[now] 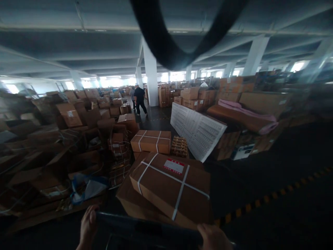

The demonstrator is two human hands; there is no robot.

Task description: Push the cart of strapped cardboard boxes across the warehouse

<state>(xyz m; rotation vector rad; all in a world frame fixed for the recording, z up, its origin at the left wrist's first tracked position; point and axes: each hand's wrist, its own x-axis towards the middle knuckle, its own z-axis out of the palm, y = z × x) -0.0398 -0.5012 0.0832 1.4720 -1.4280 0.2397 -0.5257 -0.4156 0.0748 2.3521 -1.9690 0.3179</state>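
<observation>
My left hand (88,222) is closed round the left end of a wide dark panel-like object (148,225) at the bottom of the view. At its right end my right hand (212,236) grips the same edge, partly cut off by the frame. The lower part of this object is too dark to make out. Just beyond it lies a cardboard box (166,182) bound with white straps, a red-and-white label (174,166) on its top. It rests on another carton (130,198). Behind that stands a smaller strapped box (151,140).
A white slatted panel (196,128) leans to the right of the boxes. Open cartons (85,161) crowd the left side. A yellow-and-black floor line (260,202) runs along the right. Two people (139,99) walk near a white pillar (151,76). A blurred dark loop (179,60) hangs overhead.
</observation>
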